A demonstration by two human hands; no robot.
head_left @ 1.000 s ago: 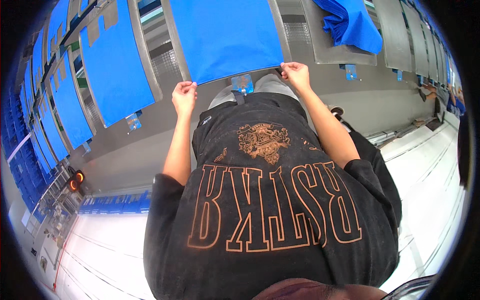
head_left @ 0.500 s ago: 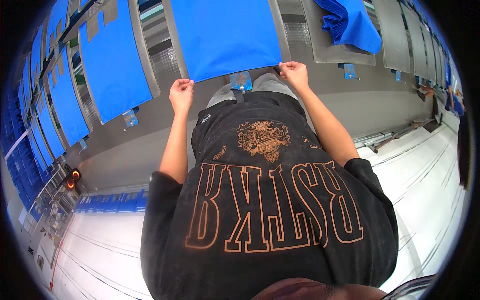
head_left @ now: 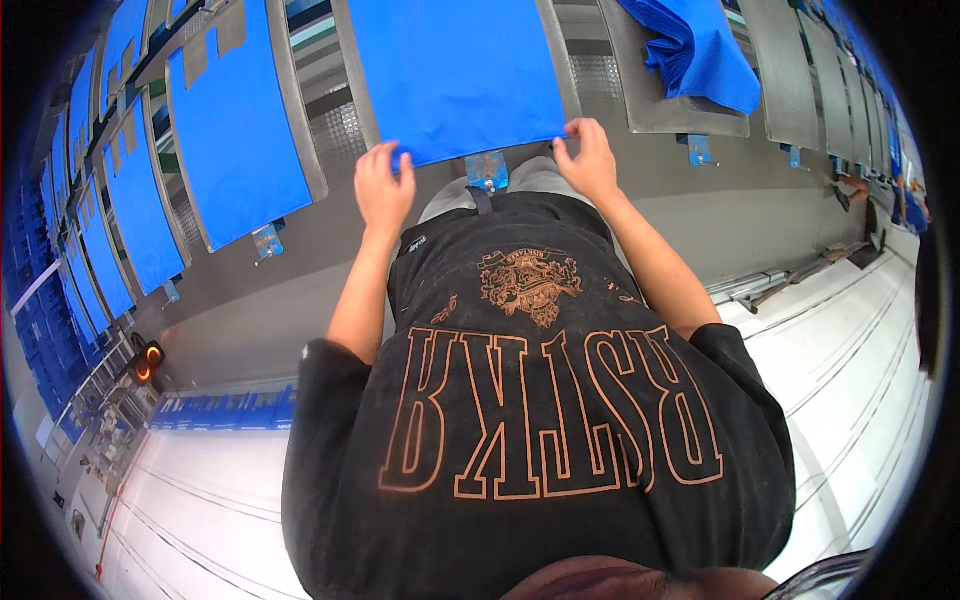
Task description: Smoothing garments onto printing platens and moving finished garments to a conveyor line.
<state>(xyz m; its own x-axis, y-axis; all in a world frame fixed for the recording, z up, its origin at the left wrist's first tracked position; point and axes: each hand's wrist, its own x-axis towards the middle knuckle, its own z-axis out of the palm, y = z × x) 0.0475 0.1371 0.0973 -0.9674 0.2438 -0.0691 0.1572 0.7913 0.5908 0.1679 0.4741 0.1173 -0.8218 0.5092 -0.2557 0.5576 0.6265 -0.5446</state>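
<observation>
A blue fabric sheet [head_left: 455, 75] lies spread over a grey metal platen straight in front of me. My left hand [head_left: 385, 185] is at its near left corner, thumb and fingers apart, fingertips touching or very close to the edge. At the near right corner, my right hand [head_left: 588, 160] has its thumb apart from its bent fingers, also against or just beside the edge. Below the middle of that edge, between my hands, sits a small blue bracket [head_left: 487, 165] with a metal knob.
Further platens with blue sheets [head_left: 240, 130] run off to the left. On the right, a crumpled blue stack [head_left: 710, 70] lies on a platen, beside bare grey platens [head_left: 785, 75]. A co-worker's arm [head_left: 855, 185] shows far right. A red-glowing heater [head_left: 148, 362] stands lower left.
Both hands have loosened their pinch on the sheet's corners and opened. My left hand has shifted slightly inward and raised its fingers onto the edge; the right fingers have moved slightly up.
</observation>
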